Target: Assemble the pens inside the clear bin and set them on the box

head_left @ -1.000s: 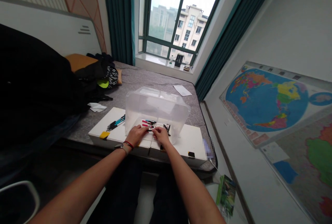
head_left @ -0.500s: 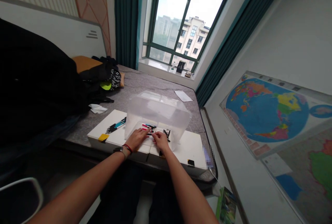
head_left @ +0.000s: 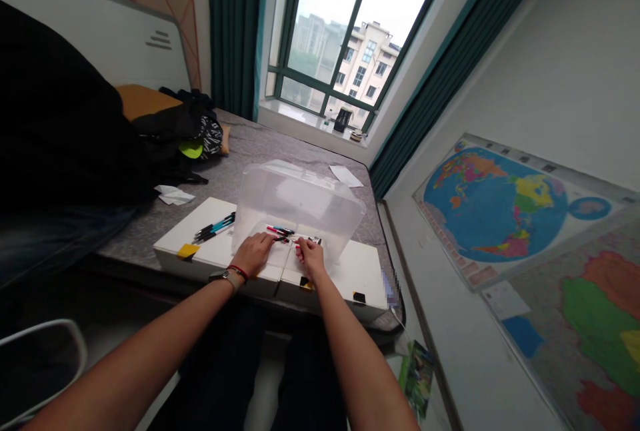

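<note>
My left hand [head_left: 253,253], with a watch and a red cord at its wrist, is closed on a black pen [head_left: 281,239] that points right. Facing it, my right hand [head_left: 311,256] has its fingertips pinched on a thin pale piece, too small to make out. Both work at the mouth of a clear plastic bin [head_left: 300,192], which rests tipped on white boxes [head_left: 357,263]. Inside, behind my fingers, lie red and blue pens [head_left: 280,230] and small black pieces, partly hidden. Several blue and black pens [head_left: 214,227] lie left of the bin.
The boxes stand on a grey marbled bed surface [head_left: 240,144]. A crumpled tissue [head_left: 174,195] and dark clothing [head_left: 60,124] lie to the left. A white sheet [head_left: 346,176] is behind the bin. At right hangs a world map [head_left: 500,204].
My hands have moved apart from each other. A black pen now shows at my left fingertips and a thin pale piece at my right ones. The whole view has shifted slightly.
</note>
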`<state>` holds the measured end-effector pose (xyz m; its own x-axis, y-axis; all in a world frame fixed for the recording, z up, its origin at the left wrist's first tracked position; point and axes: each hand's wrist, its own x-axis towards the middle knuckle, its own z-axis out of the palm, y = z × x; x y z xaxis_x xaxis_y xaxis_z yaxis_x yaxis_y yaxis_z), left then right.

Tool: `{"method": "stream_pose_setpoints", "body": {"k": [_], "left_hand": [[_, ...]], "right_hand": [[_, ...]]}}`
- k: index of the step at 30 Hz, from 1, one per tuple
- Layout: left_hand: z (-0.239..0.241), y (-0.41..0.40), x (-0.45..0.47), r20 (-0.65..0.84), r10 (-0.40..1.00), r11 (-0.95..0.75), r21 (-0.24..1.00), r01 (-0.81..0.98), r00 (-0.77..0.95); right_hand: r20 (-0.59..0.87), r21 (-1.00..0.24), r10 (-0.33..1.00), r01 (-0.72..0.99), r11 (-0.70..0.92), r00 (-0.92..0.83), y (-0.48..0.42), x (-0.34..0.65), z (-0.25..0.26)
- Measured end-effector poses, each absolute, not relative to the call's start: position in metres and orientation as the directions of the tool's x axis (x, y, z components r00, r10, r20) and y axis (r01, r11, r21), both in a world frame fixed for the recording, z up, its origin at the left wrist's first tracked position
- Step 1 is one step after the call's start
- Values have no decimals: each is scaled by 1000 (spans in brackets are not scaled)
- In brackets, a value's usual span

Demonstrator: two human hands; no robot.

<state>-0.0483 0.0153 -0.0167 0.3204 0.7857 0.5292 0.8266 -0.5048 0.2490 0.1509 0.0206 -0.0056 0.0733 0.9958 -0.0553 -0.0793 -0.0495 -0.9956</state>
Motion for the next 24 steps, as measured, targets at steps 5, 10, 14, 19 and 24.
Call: {"method": "stream_pose_setpoints", "body": {"k": [5, 10, 14, 19, 24], "left_hand": [[-18, 17, -48, 542, 781, -518, 284, 807, 311], [-15, 15, -48, 515, 787, -542, 316, 779, 338], [-15, 15, -48, 500, 800, -514, 288, 808, 332], [-17, 16, -48, 524, 787, -529, 301, 793, 326], [-16, 15, -47, 497, 809, -496, 289, 819, 315]], "right_hand": [[-87, -984, 994, -162, -75, 66, 19, 153, -4], [-88, -981, 993, -177, -73, 83, 18, 154, -5], [-78, -983, 994, -174, -62, 83, 18, 155, -6], [-76, -979, 991, -196, -54, 110, 17, 155, -5], [-82, -974, 984, -221, -46, 156, 17, 154, -7]]}}
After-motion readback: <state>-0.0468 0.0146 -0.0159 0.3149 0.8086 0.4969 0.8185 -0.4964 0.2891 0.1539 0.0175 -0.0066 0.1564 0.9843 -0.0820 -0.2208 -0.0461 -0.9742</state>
